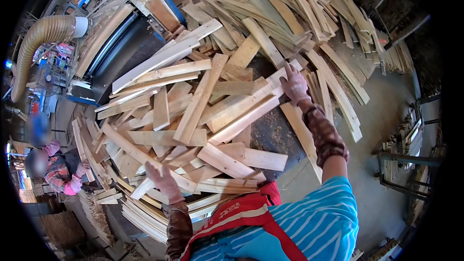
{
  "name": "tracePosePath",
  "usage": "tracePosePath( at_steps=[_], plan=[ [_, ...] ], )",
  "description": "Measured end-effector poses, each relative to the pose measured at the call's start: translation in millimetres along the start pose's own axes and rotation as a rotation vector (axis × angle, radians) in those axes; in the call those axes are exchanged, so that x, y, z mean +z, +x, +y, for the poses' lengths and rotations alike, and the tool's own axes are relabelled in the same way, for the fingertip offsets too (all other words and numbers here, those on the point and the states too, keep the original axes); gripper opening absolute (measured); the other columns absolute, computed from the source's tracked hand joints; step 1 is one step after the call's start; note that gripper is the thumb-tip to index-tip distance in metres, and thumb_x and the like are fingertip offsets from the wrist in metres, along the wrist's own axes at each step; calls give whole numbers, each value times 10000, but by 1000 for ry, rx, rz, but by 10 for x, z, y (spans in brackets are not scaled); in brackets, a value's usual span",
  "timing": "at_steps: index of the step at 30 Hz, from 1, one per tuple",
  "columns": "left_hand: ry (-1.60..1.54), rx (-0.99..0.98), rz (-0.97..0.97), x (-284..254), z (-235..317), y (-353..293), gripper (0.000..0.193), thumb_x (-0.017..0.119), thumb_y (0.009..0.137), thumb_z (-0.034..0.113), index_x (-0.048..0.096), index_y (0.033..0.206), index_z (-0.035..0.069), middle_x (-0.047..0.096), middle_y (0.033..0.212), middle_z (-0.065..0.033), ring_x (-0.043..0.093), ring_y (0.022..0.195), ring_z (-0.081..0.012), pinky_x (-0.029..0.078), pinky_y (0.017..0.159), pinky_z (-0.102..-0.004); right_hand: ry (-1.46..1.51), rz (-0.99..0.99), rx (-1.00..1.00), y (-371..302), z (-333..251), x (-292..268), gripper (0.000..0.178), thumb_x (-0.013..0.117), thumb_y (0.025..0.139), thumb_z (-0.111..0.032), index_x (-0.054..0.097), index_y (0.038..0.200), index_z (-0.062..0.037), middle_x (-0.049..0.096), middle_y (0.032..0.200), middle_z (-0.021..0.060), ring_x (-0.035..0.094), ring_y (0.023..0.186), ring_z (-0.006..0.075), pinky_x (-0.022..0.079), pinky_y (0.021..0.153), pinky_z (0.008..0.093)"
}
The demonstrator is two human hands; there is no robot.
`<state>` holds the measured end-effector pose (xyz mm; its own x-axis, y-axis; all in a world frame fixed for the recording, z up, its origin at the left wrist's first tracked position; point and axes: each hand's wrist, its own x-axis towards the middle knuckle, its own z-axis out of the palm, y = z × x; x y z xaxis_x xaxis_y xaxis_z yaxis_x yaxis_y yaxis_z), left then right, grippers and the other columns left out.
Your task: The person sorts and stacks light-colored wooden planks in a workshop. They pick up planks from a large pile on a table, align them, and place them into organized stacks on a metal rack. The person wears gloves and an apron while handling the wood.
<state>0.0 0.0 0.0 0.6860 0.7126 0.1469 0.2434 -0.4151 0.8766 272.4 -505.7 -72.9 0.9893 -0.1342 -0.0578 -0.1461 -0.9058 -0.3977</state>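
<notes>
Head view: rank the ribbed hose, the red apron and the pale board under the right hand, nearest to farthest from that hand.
1. Pale board: directly under the right hand.
2. Red apron: on the wearer's body.
3. Ribbed hose: far upper left.

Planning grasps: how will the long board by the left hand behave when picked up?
Probably stiff: the long board runs straight without visible sag. Unlikely to roll, given its flat faces. Lifting it may shift neighbouring boards, which lie jumbled close around it.
</notes>
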Motion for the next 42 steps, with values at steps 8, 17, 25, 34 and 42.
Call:
tracePosePath(
  at_steps=[8,17,25,34,42],
  plan=[
    [359,350,-568,1058,1080,308,707,750,828,163,449,1460,59,438,1506,-198,452,1366,-401,381,1130,-485,-47,4,351,1249,-359,369,783,757,764,-243,388,1429,-58,580,1314,240,600,1212,402,502,992,502],
    [916,293,-872,1734,1186,783,834,784,758,329,392,1464,121,500,1391,-212,518,1285,-393,442,1064,-482,562,74,-166,761,-1009,171,751,778,695,-186,552,1405,-92,616,1274,192,594,1187,366,473,1042,396],
    [533,217,-834,815,1262,462,682,758,742,202,540,1385,140,562,1339,-173,550,1236,-397,452,1042,-483,944,199,-714,641,-1713,-843,830,711,664,-50,484,1458,30,615,1355,214,593,1241,297,451,1082,365],
    [778,536,-204,-637,400,450,653,632,720,-50,584,1353,103,505,1473,-136,436,1395,-367,354,1157,-474,171,-125,-1091,-276,-2918,-726,533,652,811,-237,501,1304,-102,605,1097,152,668,901,295,573,694,447],
    [506,190,19,-418,221,148,721,719,831,16,444,1496,62,387,1562,-207,405,1429,-387,373,1162,-451,-97,-481,-1031,-599,-3175,115,682,580,933,-470,439,1448,-45,453,1494,163,469,1339,347,429,1084,482]
  ],
)
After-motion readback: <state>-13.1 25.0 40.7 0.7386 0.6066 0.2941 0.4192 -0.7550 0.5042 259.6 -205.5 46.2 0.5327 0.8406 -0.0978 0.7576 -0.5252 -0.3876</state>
